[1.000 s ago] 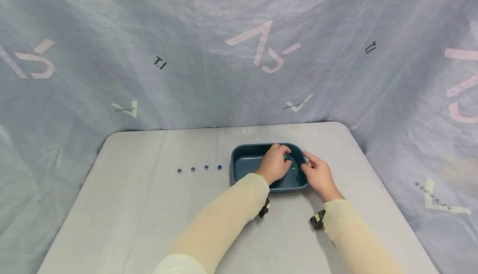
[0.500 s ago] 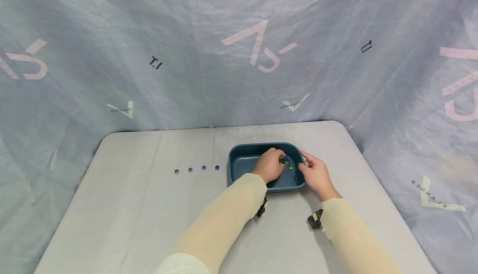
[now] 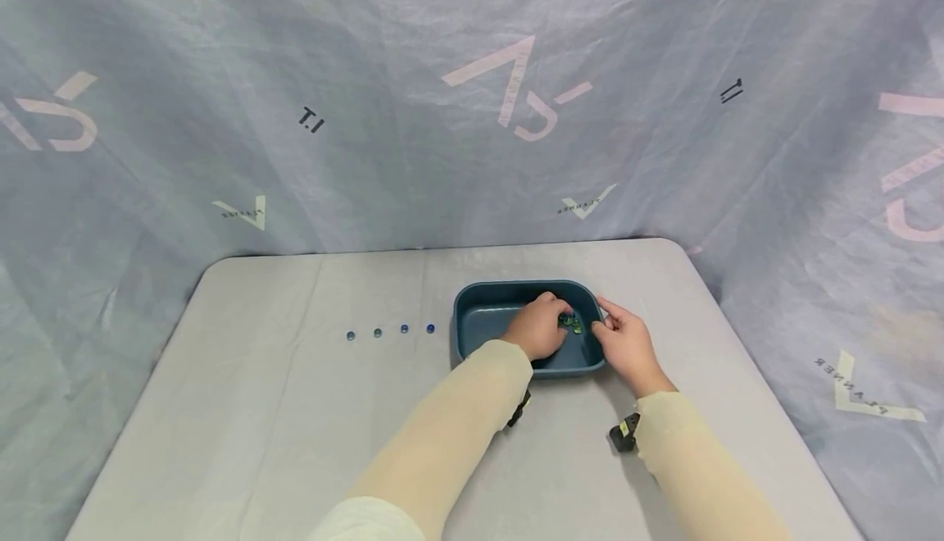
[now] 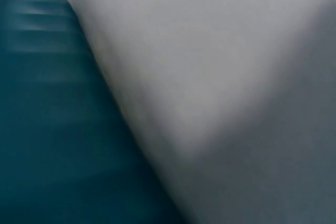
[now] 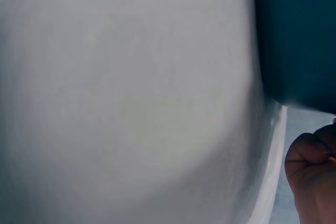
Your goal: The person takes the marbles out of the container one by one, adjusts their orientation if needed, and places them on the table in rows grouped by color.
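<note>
A dark teal rectangular tub (image 3: 479, 332) with rounded corners stands on the table, holding a small cluster of green and blue glass marbles (image 3: 575, 326) at its right end. Into it reaches my left hand (image 3: 537, 328), thumb and fingers apart beside the marbles; the fingertips are partly hidden. My right hand (image 3: 625, 348) pinches the tub's right rim between thumb and fingers. Left of the tub, a row of several small blue marbles (image 3: 404, 329) lies on the cloth. The right wrist view catches part of the right hand (image 5: 315, 166) below the tub's wall (image 5: 299, 35).
The table (image 3: 310, 426) is covered in pale grey cloth. Printed grey fabric (image 3: 398, 156) hangs behind it and on both sides. A black wrist camera (image 3: 624, 433) sits under the right sleeve. In the left wrist view the tub's outer wall (image 4: 63, 114) fills the left side.
My left hand drew slightly left, uncovering more marbles, then moved back right over them. The right hand has kept its hold on the rim. The row of marbles is unchanged.
</note>
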A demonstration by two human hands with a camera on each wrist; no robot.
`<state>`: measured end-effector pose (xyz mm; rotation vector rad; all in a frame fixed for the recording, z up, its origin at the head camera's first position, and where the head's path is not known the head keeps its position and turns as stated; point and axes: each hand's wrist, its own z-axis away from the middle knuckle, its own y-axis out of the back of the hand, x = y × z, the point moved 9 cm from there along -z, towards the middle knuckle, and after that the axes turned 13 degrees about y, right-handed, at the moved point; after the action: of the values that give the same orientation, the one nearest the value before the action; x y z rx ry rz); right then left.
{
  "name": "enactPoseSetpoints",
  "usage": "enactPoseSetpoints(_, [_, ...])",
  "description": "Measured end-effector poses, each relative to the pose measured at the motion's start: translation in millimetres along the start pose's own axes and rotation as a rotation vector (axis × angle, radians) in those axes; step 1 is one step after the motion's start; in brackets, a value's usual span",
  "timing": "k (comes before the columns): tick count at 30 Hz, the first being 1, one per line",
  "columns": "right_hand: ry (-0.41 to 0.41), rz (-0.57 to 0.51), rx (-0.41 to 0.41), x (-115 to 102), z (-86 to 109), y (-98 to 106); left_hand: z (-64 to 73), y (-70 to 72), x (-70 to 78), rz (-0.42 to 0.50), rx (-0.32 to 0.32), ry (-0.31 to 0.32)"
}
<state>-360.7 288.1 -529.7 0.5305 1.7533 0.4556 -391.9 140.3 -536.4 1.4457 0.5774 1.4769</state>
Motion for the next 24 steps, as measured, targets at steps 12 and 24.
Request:
enactPoseSetpoints(12, [0.001, 0.015, -0.005, 3.4, -1.2, -1.8, -1.4, -2.1, -1.8, -0.054, -0.031, 0.053])
enactPoseSetpoints(24, [0.001, 0.023, 0.000, 2.1, -1.1, -1.8, -3.8, -0.5, -5.9, -0.041, -0.004, 0.081])
